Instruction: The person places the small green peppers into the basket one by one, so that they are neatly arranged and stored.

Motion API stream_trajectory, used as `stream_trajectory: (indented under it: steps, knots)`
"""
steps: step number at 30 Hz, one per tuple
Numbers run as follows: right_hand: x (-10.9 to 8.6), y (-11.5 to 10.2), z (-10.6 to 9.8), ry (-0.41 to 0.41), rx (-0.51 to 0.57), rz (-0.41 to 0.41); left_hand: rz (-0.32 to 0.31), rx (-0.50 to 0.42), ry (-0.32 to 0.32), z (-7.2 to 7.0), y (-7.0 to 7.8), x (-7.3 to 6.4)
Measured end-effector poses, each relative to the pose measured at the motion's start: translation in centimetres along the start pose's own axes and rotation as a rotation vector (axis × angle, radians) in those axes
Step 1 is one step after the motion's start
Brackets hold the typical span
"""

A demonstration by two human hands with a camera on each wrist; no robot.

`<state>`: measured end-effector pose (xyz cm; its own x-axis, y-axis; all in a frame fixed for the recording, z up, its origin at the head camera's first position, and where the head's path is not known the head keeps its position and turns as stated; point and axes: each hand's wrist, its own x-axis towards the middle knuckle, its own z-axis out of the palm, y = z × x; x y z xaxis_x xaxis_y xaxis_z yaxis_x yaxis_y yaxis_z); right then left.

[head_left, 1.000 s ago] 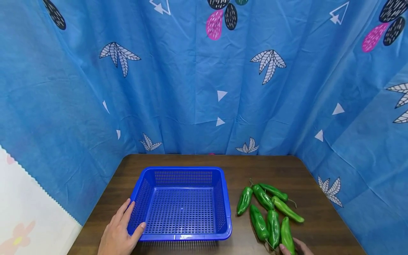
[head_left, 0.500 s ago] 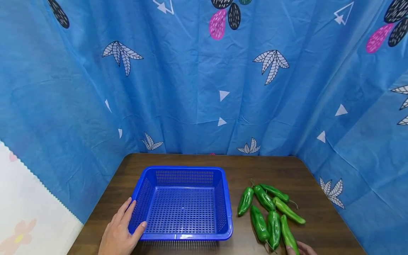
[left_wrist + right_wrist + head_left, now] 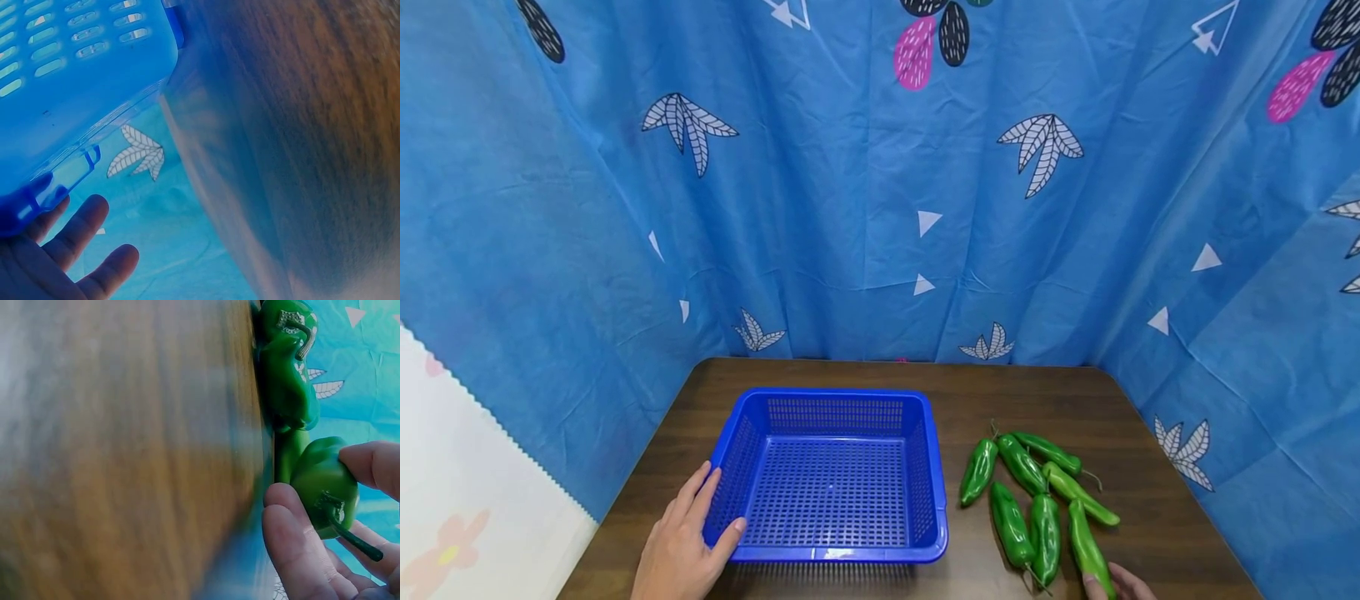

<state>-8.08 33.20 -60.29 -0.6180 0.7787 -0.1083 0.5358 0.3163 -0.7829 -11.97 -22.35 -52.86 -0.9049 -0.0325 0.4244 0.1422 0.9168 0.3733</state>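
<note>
Near right, we see the right hand (image 3: 1127, 582) pinching a glossy, long green pepper (image 3: 1090, 546), stem showing only by right wrist. Left hand (image 3: 677, 546), fingers loosely extended, touches blue rectangular plastic basket (image 3: 827, 554).

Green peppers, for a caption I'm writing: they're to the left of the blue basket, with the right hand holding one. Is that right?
Not quite: the green peppers are to the right of the blue basket, as the head view shows. The right hand does hold one.
</note>
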Motion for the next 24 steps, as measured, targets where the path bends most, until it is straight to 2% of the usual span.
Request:
stream_trajectory:
  steps: [3,6,15,18,20,24]
  knots:
    - [-0.4,-0.3,-0.4,0.051,0.017,-0.069,0.006,-0.006,0.008,0.0,0.0,-0.1]
    - [-0.6,-0.8,-0.8,0.082,0.028,-0.098,0.012,-0.014,0.014,0.1,0.0,-0.2]
    - [-0.4,-3.3,-2.0,0.030,0.118,-0.042,0.010,-0.030,0.011,-0.1,0.0,0.0]
    - [-0.5,-4.4,-2.5,0.000,0.074,-0.050,0.007,-0.041,0.001,-0.2,-0.1,0.0]
    - [-0.6,-5.4,-3.0,-0.018,0.057,-0.084,0.006,-0.047,-0.006,-0.2,-0.1,0.0]
    - [-1.4,-7.9,-4.3,-0.019,-0.043,-0.143,0.001,-0.056,-0.020,-0.3,-0.1,-0.2]
